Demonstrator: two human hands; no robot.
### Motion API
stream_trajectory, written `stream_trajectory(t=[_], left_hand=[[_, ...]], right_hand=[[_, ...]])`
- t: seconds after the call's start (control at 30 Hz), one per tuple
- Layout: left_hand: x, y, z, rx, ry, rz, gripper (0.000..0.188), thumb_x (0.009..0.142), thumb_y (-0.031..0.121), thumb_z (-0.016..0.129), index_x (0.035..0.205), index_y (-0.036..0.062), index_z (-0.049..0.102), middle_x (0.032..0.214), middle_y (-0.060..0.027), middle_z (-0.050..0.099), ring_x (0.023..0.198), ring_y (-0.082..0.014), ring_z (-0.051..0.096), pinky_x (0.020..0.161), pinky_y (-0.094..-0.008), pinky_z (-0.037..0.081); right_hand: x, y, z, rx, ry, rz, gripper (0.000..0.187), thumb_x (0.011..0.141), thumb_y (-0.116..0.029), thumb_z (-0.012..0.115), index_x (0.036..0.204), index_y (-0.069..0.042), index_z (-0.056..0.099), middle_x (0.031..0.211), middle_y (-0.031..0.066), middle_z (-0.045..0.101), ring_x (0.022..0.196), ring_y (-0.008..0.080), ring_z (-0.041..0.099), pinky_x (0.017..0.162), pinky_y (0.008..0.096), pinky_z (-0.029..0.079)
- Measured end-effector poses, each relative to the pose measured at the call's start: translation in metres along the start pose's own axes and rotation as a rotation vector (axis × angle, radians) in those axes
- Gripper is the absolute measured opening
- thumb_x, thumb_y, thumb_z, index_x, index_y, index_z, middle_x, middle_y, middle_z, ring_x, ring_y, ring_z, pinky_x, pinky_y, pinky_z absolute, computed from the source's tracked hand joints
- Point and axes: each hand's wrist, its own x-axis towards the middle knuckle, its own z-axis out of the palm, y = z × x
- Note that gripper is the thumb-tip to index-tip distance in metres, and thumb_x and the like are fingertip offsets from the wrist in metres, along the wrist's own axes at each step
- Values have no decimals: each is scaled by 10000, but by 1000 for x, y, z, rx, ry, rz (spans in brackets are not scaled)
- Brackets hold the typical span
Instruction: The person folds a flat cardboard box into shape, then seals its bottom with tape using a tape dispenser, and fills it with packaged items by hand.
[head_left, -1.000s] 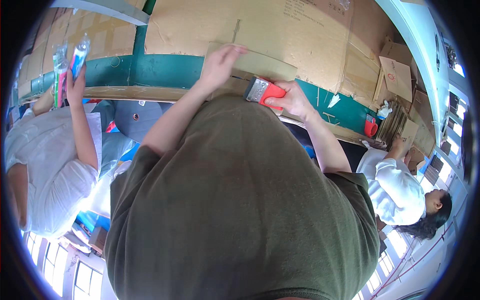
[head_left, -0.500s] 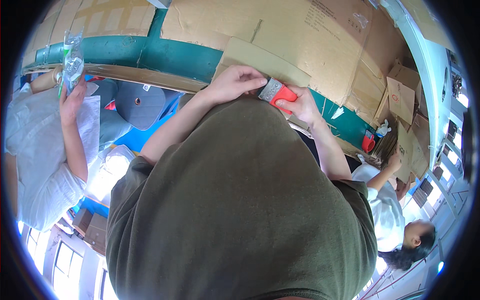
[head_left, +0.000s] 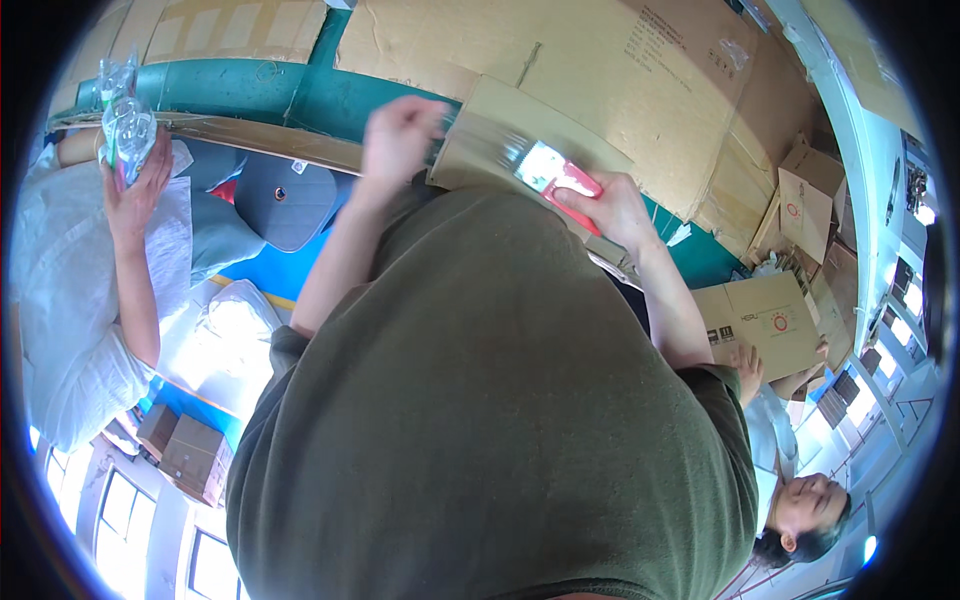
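My right hand (head_left: 618, 205) grips a red handheld tape dispenser (head_left: 580, 190) with a toothed metal front edge, its thumb pressed along the handle. To the left, my left hand (head_left: 392, 142) is smeared by motion, with fingers pinched together. Between it and the dispenser runs a blurred clear strip of packing tape (head_left: 482, 140), its end at my left fingertips. Below the strip lies a flat brown cardboard piece (head_left: 530, 115), close against my front.
Large cardboard sheets (head_left: 480, 45) cover the green table (head_left: 240, 95). On the left, a person's hand (head_left: 132, 190) holds clear plastic packages (head_left: 130, 130). On the right, another person holds a printed cardboard box (head_left: 760, 325), with more cartons (head_left: 808, 195) behind.
My left hand has moved left, away from the dispenser, drawing clear tape out between them. The dispenser stays nearly in place. The person on the right has brought a cardboard box nearer.
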Motion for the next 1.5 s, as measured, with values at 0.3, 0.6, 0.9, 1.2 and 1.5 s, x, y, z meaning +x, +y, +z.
stream_trajectory(t=[0.3,0.6,0.9,1.2,1.5], left_hand=[[27,-66,-1,-283,14,-93,187,967,204,615,869,47,640,637,55,470,582,-43,396,532,-224,321],[40,-73,34,283,-129,-60,322,1014,311,442,1093,26,569,1023,-225,614,977,-364,596,923,-387,455],[61,-108,28,902,-211,311,357,955,241,455,1239,31,505,1317,-297,441,1191,-462,504,1016,-467,436],[114,34,87,543,-601,479,456,995,400,378,1271,91,567,1288,-134,590,1176,-377,550,1015,-437,438],[117,30,158,1101,-1109,161,519,1001,475,222,1440,338,461,1509,-69,426,1382,-277,399,1154,-434,294]], right_hand=[[-4,-14,1,-150,-45,50,500,788,-541,734,862,-46,740,650,130,664,626,271,659,654,365,509],[-3,-17,-1,-208,-68,104,526,779,-549,738,880,-32,742,701,154,676,674,282,668,679,378,510],[-2,-18,0,-213,-67,109,526,771,-553,738,893,-41,748,720,158,682,685,288,667,689,374,511],[0,-17,-2,-271,-79,90,539,758,-571,724,901,-52,750,744,189,686,752,326,681,718,407,521],[-8,-1,-16,-317,-79,39,500,769,-586,696,889,-104,755,791,162,701,790,331,677,743,415,522]])
